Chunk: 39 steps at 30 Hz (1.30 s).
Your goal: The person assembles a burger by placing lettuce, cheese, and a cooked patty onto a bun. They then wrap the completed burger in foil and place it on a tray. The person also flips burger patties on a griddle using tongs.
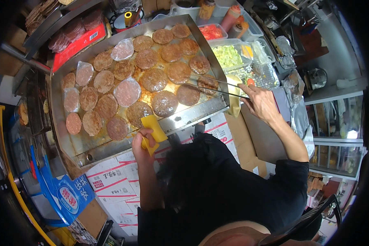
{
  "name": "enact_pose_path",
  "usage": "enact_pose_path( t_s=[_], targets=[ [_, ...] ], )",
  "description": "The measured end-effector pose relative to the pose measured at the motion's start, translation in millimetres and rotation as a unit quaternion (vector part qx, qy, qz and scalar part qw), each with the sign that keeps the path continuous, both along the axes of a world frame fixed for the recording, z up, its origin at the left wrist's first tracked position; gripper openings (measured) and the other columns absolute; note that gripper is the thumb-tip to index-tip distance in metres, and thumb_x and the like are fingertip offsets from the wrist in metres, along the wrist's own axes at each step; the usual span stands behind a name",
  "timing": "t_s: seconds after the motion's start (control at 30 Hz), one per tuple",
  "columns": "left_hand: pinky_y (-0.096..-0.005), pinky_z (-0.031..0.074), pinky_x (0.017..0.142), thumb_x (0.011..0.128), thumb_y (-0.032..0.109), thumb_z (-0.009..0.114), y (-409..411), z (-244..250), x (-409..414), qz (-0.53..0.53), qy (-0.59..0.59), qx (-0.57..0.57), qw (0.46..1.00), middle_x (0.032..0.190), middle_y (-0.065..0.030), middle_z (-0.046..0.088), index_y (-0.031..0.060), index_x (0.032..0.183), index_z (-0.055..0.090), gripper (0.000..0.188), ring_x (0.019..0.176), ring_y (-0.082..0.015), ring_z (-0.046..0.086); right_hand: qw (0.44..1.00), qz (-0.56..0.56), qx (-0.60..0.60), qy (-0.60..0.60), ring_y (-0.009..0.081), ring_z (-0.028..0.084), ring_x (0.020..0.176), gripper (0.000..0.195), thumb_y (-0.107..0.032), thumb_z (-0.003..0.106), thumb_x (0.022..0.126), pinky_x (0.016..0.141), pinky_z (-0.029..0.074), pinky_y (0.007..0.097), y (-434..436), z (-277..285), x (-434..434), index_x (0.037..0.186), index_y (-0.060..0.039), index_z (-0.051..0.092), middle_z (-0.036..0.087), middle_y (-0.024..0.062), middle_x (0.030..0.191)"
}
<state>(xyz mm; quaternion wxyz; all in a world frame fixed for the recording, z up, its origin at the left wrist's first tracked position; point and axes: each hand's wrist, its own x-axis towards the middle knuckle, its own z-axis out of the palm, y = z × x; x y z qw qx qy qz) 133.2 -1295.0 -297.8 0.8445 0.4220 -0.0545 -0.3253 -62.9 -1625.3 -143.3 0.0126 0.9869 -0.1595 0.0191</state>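
Note:
My left hand (145,142) pinches thin yellow slices (153,127) that look like cheese, just over the griddle's front edge. One slice bends over near a browned patty (139,113). In my right hand (261,103) are long, thin metal tongs (223,91), reaching left over the griddle's right side. Their tips are near a glossy patty (178,73); I cannot tell whether they touch it. Several round meat patties cover the flat steel griddle (95,150). Paler pink ones, such as the patty (127,92) left of centre, have clear film on top.
Raised metal walls edge the griddle. At its right stand tubs of chopped tomato (211,32) and shredded lettuce (229,57), with sauce bottles (230,17) behind. A red box (78,46) of wrapped patties stands back left. Printed cardboard (117,184) lies below the front edge.

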Motion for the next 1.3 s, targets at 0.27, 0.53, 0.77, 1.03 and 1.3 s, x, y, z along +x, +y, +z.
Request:
enact_pose_path(
  t_s=[0.27, 0.53, 0.77, 1.03, 1.3],
  targets=[
    [-0.0263, 0.033, 0.056, 0.098, 0.032, 0.039, -8.2, -0.9, 3.9, -0.016, -0.026, -0.006, 1.000, 0.059, -0.0049, 0.046, -0.0031, 0.098, 0.063, 0.043, 0.055, -0.0118, 0.042, 0.998, -0.011, -0.023, -0.059, 0.0336, 0.064, 0.067, 0.042, -0.021, 0.069, 0.082, 0.058, 0.050, 0.0411, -32.3, -48.3, 80.0, 0.120, -0.0055, 0.060, 0.063, 0.0145, 0.076],
    [-0.0262, 0.031, 0.053, 0.097, 0.034, 0.040, 2.7, 0.5, -5.0, 0.041, 0.005, 0.011, 0.999, 0.058, -0.0030, 0.046, -0.0012, 0.098, 0.063, 0.043, 0.054, -0.0110, 0.041, 0.966, 0.172, -0.172, -0.090, 0.0246, 0.061, 0.068, 0.050, -0.010, 0.059, 0.076, 0.062, 0.050, 0.0372, -47.0, -55.5, 140.6, 0.126, -0.0055, 0.057, 0.057, 0.0097, 0.083],
    [-0.0250, 0.031, 0.052, 0.097, 0.035, 0.041, 2.3, 0.7, -9.6, 0.072, 0.020, -0.001, 0.997, 0.059, -0.0024, 0.046, -0.0009, 0.098, 0.063, 0.042, 0.054, -0.0103, 0.041, 0.973, 0.170, -0.139, -0.075, 0.0244, 0.062, 0.069, 0.050, -0.013, 0.060, 0.079, 0.063, 0.051, 0.0355, -64.6, -64.4, 143.0, 0.129, -0.0103, 0.055, 0.057, 0.0084, 0.084],
    [-0.0249, 0.030, 0.053, 0.097, 0.033, 0.043, -8.8, 7.2, -6.7, 0.042, -0.004, 0.014, 0.999, 0.060, -0.0021, 0.046, -0.0010, 0.098, 0.064, 0.040, 0.055, -0.0102, 0.042, 0.949, 0.233, -0.189, -0.093, 0.0236, 0.060, 0.069, 0.046, -0.012, 0.057, 0.082, 0.063, 0.050, 0.0351, -62.4, -65.7, 167.3, 0.128, -0.0069, 0.056, 0.058, 0.0083, 0.084],
    [-0.0251, 0.030, 0.054, 0.096, 0.033, 0.043, -1.2, 8.6, -5.9, 0.065, -0.007, 0.009, 0.998, 0.060, -0.0024, 0.045, -0.0009, 0.097, 0.064, 0.040, 0.056, -0.0106, 0.040, 0.832, -0.153, 0.531, 0.041, 0.0064, 0.051, 0.049, 0.037, -0.030, 0.061, 0.095, 0.044, 0.040, 0.0223, -62.1, -64.9, 159.0, 0.122, -0.0046, 0.062, 0.061, -0.0010, 0.068]
  ],
)
